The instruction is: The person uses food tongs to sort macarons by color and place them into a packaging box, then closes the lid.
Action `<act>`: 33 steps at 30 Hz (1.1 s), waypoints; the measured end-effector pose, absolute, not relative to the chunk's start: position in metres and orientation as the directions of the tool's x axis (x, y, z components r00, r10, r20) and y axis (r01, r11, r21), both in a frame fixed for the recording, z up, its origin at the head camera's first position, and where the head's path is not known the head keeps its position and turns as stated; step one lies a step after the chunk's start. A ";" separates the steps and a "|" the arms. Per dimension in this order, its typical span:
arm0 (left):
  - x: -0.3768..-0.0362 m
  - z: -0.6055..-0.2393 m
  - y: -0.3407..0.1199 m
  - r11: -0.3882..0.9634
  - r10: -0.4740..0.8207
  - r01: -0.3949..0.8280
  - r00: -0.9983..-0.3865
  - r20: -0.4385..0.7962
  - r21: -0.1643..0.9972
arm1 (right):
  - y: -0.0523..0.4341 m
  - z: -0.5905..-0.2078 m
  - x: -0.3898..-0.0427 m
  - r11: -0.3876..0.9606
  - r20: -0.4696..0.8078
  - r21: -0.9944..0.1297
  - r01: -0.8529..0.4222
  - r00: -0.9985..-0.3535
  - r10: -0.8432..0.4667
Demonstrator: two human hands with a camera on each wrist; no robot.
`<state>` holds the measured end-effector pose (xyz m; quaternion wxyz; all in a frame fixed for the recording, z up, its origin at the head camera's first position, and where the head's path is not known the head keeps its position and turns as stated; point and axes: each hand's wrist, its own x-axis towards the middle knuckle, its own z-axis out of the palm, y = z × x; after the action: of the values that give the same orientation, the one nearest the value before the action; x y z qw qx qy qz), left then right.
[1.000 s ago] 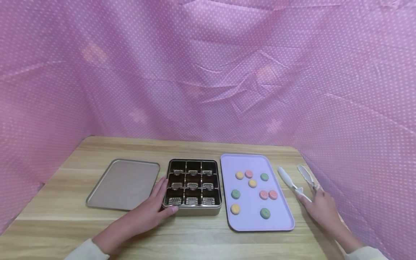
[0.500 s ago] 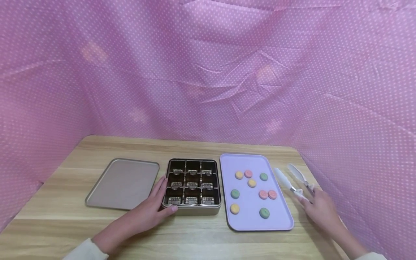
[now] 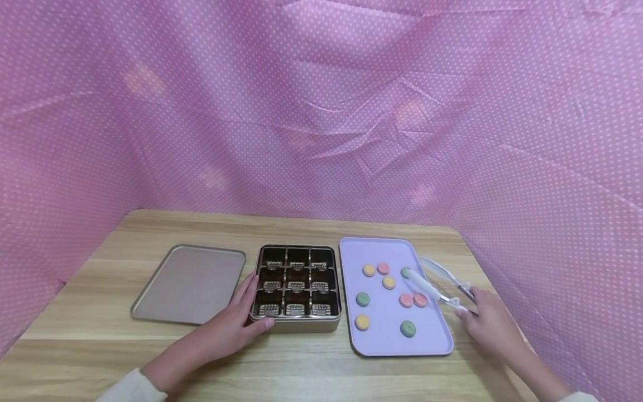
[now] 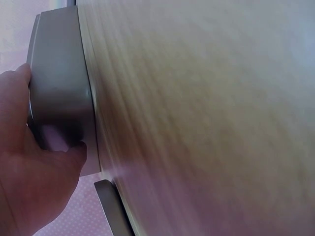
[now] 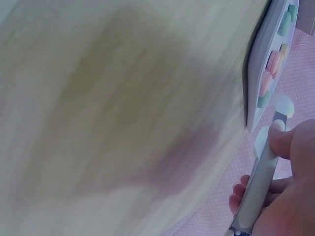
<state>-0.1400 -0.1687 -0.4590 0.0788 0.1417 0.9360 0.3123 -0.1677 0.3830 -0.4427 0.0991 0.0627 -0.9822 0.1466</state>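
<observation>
Left fingers (image 3: 245,293) grip tin (image 3: 306,326), right fingers (image 5: 235,202) pinch tongs (image 3: 424,286) partly over tray (image 3: 382,340) — lid (image 3: 188,285) leftmost

White-tipped tongs (image 3: 431,290) — spread; nine-compartment box (image 3: 306,326) — upright.

Your head view is evenly and softly lit and fairly sharp, but its wide lens stretches the cloth (image 3: 321,123) toward the edges. Small glints dot the dark box (image 3: 306,325). A faint shadow falls by your right hand (image 3: 494,324). Both wrist views look hazy, the counter (image 4: 197,98) smeared into blur.
</observation>
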 end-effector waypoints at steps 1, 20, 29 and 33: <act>-0.140 -0.459 -0.169 0.764 0.314 0.215 -0.947 -0.060 0.608 | 0.382 -0.442 -0.167 0.950 0.216 -0.267 -0.161 -0.971 -0.103; -0.140 -0.460 -0.169 0.762 0.311 0.204 -0.948 -0.071 0.614 | 0.368 -0.432 -0.171 0.968 0.226 -0.163 -0.192 -0.962 -0.152; -0.140 -0.458 -0.168 0.765 0.305 0.191 -0.948 -0.086 0.615 | 0.365 -0.424 -0.173 0.978 0.183 -0.132 -0.164 -0.973 -0.139; -0.141 -0.459 -0.168 0.766 0.304 0.188 -0.949 -0.088 0.614 | 0.364 -0.423 -0.173 0.978 0.190 -0.123 -0.169 -0.971 -0.144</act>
<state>-0.1407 -0.1683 -0.4586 0.0914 0.1316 0.9353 0.3155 -0.1735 0.3639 -0.4229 0.0902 0.0789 -0.9904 0.0692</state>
